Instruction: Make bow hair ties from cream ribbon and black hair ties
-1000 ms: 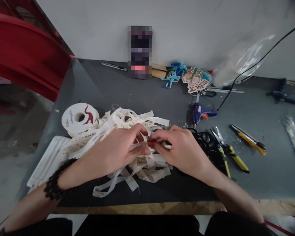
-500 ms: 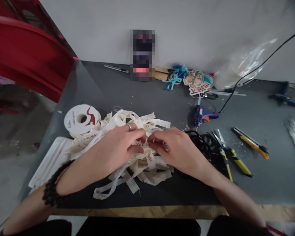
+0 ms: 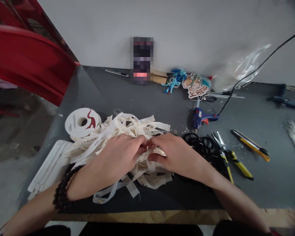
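A tangled heap of cream ribbon (image 3: 127,123) printed with gold letters lies at the middle of the table. Over it, my left hand (image 3: 120,152) has its fingers bent and pressed together on a piece of the ribbon. My right hand (image 3: 170,152) meets it from the right, thumb and fingers pinched round the same ribbon, part of which shows beneath its fingers. The fingertips of both hands nearly touch, and they partly hide the held piece. A white ribbon spool (image 3: 83,122) stands just left of the heap.
Right of my hands lie black cords (image 3: 199,144), yellow-handled scissors (image 3: 238,164) and a yellow utility knife (image 3: 252,144). A blue glue gun (image 3: 200,116) with its cable sits behind them. White plastic strips (image 3: 50,164) lie left. A blurred-out phone-like object (image 3: 142,60) leans against the wall.
My left hand has turned over more, with its fingers curled further under. Both hands remain together over the ribbon heap. The whole view has shifted slightly.
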Motion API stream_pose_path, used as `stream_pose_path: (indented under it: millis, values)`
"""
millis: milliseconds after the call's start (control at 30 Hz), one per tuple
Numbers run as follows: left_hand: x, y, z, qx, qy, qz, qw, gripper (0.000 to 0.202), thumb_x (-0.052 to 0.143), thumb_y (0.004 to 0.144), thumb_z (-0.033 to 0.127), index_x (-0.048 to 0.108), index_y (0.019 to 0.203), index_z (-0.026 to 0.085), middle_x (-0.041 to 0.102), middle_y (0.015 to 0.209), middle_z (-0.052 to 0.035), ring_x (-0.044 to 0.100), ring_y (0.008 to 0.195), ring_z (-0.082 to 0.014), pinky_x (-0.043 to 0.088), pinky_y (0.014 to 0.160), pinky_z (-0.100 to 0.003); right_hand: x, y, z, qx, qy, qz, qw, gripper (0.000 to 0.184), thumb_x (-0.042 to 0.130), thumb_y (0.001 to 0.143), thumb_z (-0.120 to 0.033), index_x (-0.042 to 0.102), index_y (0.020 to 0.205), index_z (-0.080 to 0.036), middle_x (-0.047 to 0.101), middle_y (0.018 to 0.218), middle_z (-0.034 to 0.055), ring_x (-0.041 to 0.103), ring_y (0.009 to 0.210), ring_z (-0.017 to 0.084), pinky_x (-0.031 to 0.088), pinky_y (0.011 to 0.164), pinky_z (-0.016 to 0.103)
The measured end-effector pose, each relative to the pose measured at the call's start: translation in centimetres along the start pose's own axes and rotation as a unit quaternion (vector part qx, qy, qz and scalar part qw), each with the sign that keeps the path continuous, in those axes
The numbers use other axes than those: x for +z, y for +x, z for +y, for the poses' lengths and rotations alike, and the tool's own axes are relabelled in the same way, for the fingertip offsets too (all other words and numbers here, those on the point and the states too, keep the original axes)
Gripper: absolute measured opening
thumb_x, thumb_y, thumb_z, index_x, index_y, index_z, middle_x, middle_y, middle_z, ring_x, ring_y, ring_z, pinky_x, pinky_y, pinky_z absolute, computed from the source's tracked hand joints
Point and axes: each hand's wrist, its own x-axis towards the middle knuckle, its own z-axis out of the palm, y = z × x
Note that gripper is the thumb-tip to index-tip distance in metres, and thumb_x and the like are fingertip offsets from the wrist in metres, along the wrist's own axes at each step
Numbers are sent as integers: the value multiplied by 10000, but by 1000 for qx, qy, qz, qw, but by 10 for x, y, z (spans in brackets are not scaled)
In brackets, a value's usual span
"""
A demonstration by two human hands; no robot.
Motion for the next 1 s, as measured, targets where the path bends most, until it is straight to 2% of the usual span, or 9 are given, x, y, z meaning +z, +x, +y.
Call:
stream_pose_path:
  millis: [100, 200, 400, 500, 633, 700, 833, 900, 1000]
  values:
    - [0, 1, 4, 16, 7, -21, 1000, 174, 520, 1008, 138, 681, 1053, 189, 780, 873, -66, 723, 802, -262, 376, 642, -345, 2, 2, -2, 11, -5, -14, 1000, 202, 669, 1015, -364, 724, 913, -199, 770, 867, 35, 699, 839, 213, 416, 755, 328]
    - [0, 1, 3, 24, 14, -37, 999, 169, 534, 1018, 164, 695, 1062, 193, 778, 853, -67, 727, 795, -263, 357, 627, -338, 1, 3, 0, 18, 0, -27, 999, 255, 611, 1041, -308, 745, 848, -208, 776, 809, 21, 704, 781, 186, 399, 721, 314]
    - [-1, 1, -1, -6, -4, -44, 999, 189, 535, 1036, 245, 709, 972, 206, 774, 806, -65, 737, 759, -262, 341, 612, -337, -7, 5, 1, 22, 48, -25, 998, 197, 641, 991, -183, 814, 980, -276, 834, 865, -19, 758, 802, 174, 442, 772, 300]
    - [-3, 0, -2, -4, -22, -28, 999, 209, 515, 1032, 227, 713, 963, 219, 782, 829, -62, 737, 771, -254, 369, 631, -336, -10, 5, 0, 19, 73, -32, 997, 80, 737, 946, -234, 807, 977, -257, 819, 827, -23, 738, 761, 165, 445, 747, 285]
    - [-4, 0, -1, -16, -14, -21, 1000, 191, 513, 1028, 217, 696, 976, 203, 776, 844, -76, 728, 774, -256, 377, 639, -339, -8, 5, 1, 3, 84, 12, 996, 49, 756, 940, -267, 800, 928, -249, 806, 843, -21, 713, 763, 156, 431, 730, 274]
    - [-3, -1, -2, -10, -15, -21, 1000, 177, 531, 1034, 244, 681, 949, 204, 760, 815, -66, 709, 744, -244, 355, 626, -335, -7, 6, 3, 1, 94, 20, 995, 135, 705, 951, -186, 806, 902, -262, 811, 847, -35, 725, 794, 151, 436, 746, 264]
    - [1, -1, -8, 7, -33, -23, 999, 215, 536, 1051, 290, 680, 902, 233, 736, 763, -32, 672, 691, -216, 306, 611, -329, -9, 7, 9, -1, 126, -21, 992, 322, 621, 916, -48, 827, 959, -291, 829, 862, -69, 765, 841, 136, 463, 802, 246]
    - [1, -1, -11, 2, -35, -17, 999, 267, 547, 1048, 312, 677, 828, 232, 727, 740, -28, 664, 686, -212, 298, 616, -331, -12, 7, 12, 5, 134, -23, 991, 327, 608, 924, -58, 830, 983, -290, 827, 847, -70, 766, 823, 130, 465, 796, 245]
    - [-5, 0, -14, -22, -33, -14, 999, 329, 594, 1020, 354, 663, 728, 221, 718, 703, -30, 652, 674, -212, 303, 630, -333, -14, 7, 13, 11, 145, -7, 989, 216, 642, 957, -158, 827, 941, -268, 801, 792, -63, 722, 731, 119, 454, 745, 250]
